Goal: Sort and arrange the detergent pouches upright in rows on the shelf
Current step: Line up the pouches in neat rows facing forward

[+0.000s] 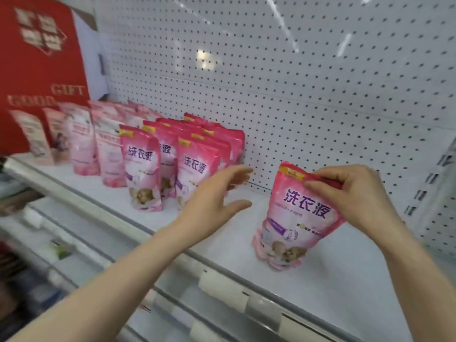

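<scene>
My right hand [355, 193] pinches the top edge of one pink detergent pouch [296, 218] between thumb and curled fingers. Its base sits on the white shelf [222, 243] right of centre in the frame, and it leans a little. My left hand [217, 193] is open, fingers spread and holding nothing, in the gap between that pouch and the standing rows [172, 156]. I cannot tell whether it brushes the nearest one. Much of the job looks done: left of centre, the matching pink pouches stand upright in two rows running back to the pegboard panel [296, 82]. Further left, paler pouches [84, 139] stand in their own rows in front of a red gift box [37, 58]. The pouch in my grip stands well apart from its kind, so I judge it has yet to be brought over and straightened beside them. The right stretch of shelf has no rows on it, and I cannot see whether more stock waits out of view.
</scene>
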{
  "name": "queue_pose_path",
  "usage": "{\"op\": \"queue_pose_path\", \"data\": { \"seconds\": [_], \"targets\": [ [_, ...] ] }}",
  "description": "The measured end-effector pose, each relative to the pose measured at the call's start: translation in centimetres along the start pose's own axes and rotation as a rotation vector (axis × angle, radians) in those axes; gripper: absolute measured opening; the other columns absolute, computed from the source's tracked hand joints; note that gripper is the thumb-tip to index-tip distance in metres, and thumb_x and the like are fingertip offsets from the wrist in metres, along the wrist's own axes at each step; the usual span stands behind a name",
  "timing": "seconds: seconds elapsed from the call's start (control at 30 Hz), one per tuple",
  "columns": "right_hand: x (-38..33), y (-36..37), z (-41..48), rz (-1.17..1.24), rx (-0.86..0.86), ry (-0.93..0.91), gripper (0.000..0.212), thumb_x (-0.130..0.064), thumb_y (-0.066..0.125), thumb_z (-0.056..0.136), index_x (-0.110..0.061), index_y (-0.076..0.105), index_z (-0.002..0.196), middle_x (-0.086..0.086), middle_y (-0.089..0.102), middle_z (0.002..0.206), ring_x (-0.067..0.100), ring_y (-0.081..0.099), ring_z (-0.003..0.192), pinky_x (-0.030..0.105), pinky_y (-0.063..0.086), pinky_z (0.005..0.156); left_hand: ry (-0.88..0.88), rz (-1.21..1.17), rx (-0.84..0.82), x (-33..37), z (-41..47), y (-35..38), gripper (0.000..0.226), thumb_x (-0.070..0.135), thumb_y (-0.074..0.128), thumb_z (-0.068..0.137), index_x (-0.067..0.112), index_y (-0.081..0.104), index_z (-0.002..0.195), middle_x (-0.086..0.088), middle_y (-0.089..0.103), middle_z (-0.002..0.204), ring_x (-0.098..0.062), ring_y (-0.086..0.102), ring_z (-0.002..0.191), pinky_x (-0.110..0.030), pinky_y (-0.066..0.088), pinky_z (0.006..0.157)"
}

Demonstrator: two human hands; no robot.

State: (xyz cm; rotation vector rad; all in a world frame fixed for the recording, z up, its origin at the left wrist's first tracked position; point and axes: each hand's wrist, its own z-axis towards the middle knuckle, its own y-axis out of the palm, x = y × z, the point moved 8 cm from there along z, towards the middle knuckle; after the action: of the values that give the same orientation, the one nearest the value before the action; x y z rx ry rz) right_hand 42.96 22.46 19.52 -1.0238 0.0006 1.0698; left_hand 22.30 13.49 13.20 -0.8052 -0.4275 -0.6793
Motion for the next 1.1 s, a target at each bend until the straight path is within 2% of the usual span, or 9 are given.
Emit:
{"op": "queue_pose_path", "data": {
  "seconds": [0.1,0.17,0.37,0.57,0.7,0.8,0.97,1.03,1.1],
  "targets": [
    [-3.4,2.8,1.8,0.024,0.006,-0.029,0.004,-0.026,0.079,0.08,-0.03,0.078,0.081,-0.021,0.071,0.068,0.001,0.066,0.074,0.017,0.049,0.067,0.162,0.311,0.198,-1.5,0.4,-9.3,0.04,0.016,0.065,0.089,0.015,0.057,0.128,0.002,0.06,0.125,-0.008,0.055,0.115,-0.026,0.043,0.101],
    [-5.7,4.8,3.0,0.024,-0.001,-0.039,0.003,-0.028,0.079,0.079,-0.03,0.078,0.081,-0.019,0.072,0.069,0.003,0.066,0.074,0.018,0.048,0.066,0.175,0.467,0.233,-4.2,1.0,-14.0,0.037,0.012,0.063,0.09,0.013,0.058,0.126,-0.004,0.06,0.125,-0.018,0.054,0.116,-0.028,0.039,0.1],
    [-11.2,11.5,6.9,0.014,-0.073,0.012,0.006,-0.029,0.079,0.079,-0.024,0.079,0.083,-0.002,0.074,0.071,0.021,0.069,0.075,0.034,0.055,0.073,0.102,0.658,-0.046,-13.6,4.2,-20.0,0.039,0.026,0.057,0.094,0.013,0.056,0.13,-0.008,0.062,0.125,-0.029,0.055,0.115,-0.042,0.044,0.096],
    [-14.5,17.4,9.4,-0.044,-0.014,0.007,0.008,-0.029,0.078,0.081,-0.021,0.079,0.08,-0.004,0.073,0.068,0.018,0.066,0.069,0.033,0.05,0.069,0.195,0.509,-0.092,-16.4,6.7,-20.7,0.016,0.018,0.055,0.094,0.014,0.067,0.103,-0.002,0.07,0.097,-0.024,0.063,0.088,-0.037,0.047,0.073],
    [-15.7,19.2,10.5,-0.159,0.011,-0.018,0.007,-0.03,0.075,0.084,-0.027,0.079,0.089,-0.011,0.074,0.074,0.009,0.066,0.07,0.035,0.053,0.072,0.254,0.449,-0.121,-16.8,7.4,-20.7,0.013,0.02,0.056,0.094,0.016,0.067,0.098,0.002,0.068,0.091,-0.019,0.061,0.082,-0.032,0.043,0.069],
    [-15.8,20.7,10.1,-0.247,-0.048,-0.021,0.014,-0.037,0.073,0.085,-0.033,0.077,0.097,-0.016,0.074,0.078,0.005,0.064,0.07,0.032,0.052,0.071,0.28,0.433,-0.155,-16.9,7.5,-20.6,0.02,0.034,0.05,0.093,0.023,0.066,0.093,0.013,0.062,0.084,-0.01,0.057,0.076,-0.03,0.044,0.066],
    [-15.4,20.8,10.6,-0.314,-0.085,-0.018,0.025,-0.049,0.07,0.083,-0.034,0.074,0.104,-0.017,0.075,0.093,0.004,0.067,0.085,0.034,0.053,0.08,0.31,0.465,-0.249,-17.2,8.4,-19.6,0.036,0.057,0.042,0.087,0.033,0.067,0.096,0.022,0.062,0.086,0.006,0.053,0.078,-0.018,0.042,0.067],
    [-15.2,20.9,11.0,-0.315,-0.146,-0.013,0.037,-0.058,0.07,0.078,-0.035,0.073,0.107,-0.02,0.074,0.099,-0.001,0.066,0.09,0.029,0.053,0.083,0.324,0.433,-0.284,-17.3,9.2,-19.4,0.043,0.068,0.039,0.085,0.038,0.067,0.099,0.027,0.062,0.088,0.011,0.054,0.082,-0.015,0.044,0.071],
    [-15.3,20.5,11.5,-0.176,-0.174,-0.007,0.039,-0.064,0.069,0.073,-0.037,0.075,0.101,-0.023,0.074,0.092,-0.006,0.066,0.084,0.018,0.053,0.077,0.341,0.416,-0.315,-17.4,10.4,-19.4,0.051,0.078,0.037,0.08,0.042,0.067,0.1,0.032,0.062,0.092,0.014,0.055,0.087,-0.015,0.047,0.075]
  ]
}}
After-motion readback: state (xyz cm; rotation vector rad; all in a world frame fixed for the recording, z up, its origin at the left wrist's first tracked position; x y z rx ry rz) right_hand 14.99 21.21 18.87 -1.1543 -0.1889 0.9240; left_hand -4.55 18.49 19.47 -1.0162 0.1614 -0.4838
